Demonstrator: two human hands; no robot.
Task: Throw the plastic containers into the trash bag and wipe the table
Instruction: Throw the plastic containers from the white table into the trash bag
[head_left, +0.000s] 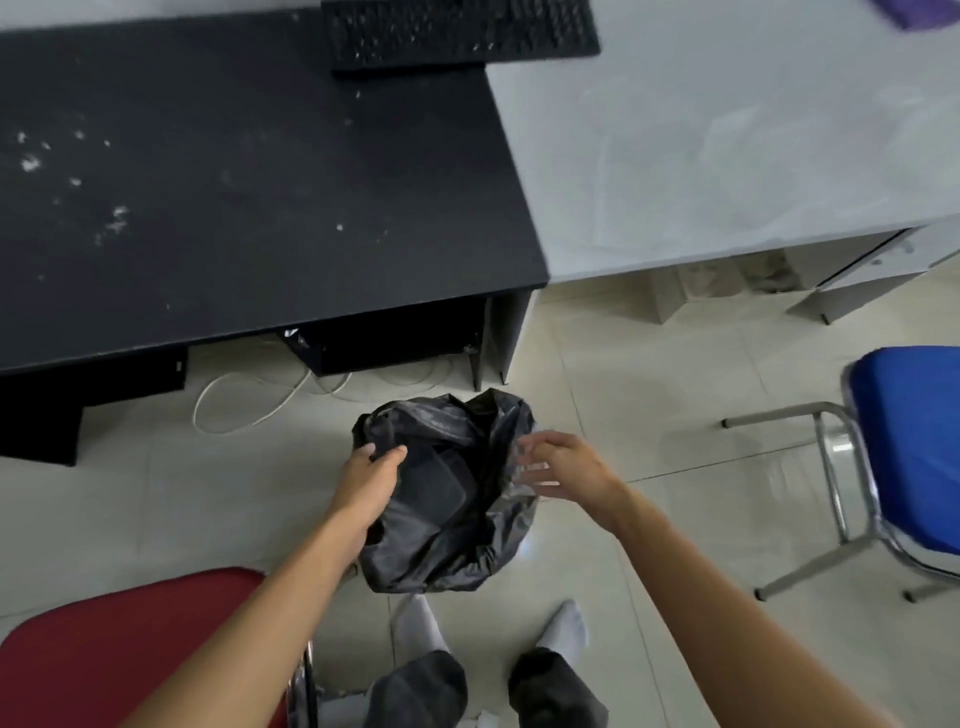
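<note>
- The black trash bag (447, 540) sits on the floor, low in the middle of the frame, with its mouth wide open.
- The left hand (366, 491) holds the bag's left rim – the fingers and thumb are curled over the edge and pinch it.
- The right hand (563, 467) is at the bag's right rim. Its fingers are spread apart and blurry, so I cannot tell if they touch the bag.
- Inside the bag lies a dark plastic container (441, 486) with round corners.
- The black table (234, 197) fills the upper left. It has white crumbs (31, 163) on it.
- A white table (727, 145) is in the upper right, touching the black one.
- A keyboard (460, 34) lies at the top, across both tables.
- A purple cloth (917, 11) peeks in at the top right corner.
- A red chair (119, 644) is at the lower left, and a blue chair (914, 447) at the right edge.
- Two feet in white socks (563, 626) are at the bottom.
</note>
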